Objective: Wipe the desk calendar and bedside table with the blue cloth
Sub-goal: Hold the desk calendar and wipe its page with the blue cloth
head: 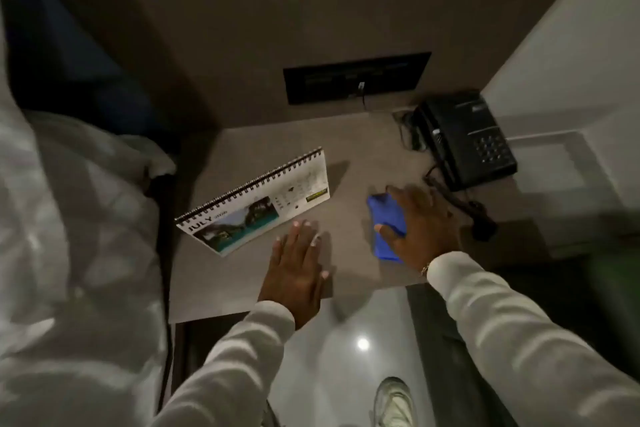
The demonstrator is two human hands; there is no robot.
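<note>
A light shoe [394,404] stands on the glossy floor [346,367] at the near edge, with both pale sleeves reaching up from the bottom. Left hand [298,274] lies flat and palm down on the bedside table [349,184] near its front edge, fingers extended and close together, holding nothing, fingertips just short of the desk calendar [256,204]. Right hand [415,225] is pressed flat on the blue cloth [388,222], fingers spread over it (hand is motion-blurred, so how tightly it grips I cannot tell). The cloth sits on the tabletop, right of centre, apart from the calendar. The calendar stands tilted on the left part of the table, spiral binding on top, showing JULY and a coastal photo. Farther back right, a black telephone [467,139] sits at the table's corner, its cord trailing toward the right hand. A dark wall panel [356,76] is behind it. White bedding [69,218] fills the left side.
</note>
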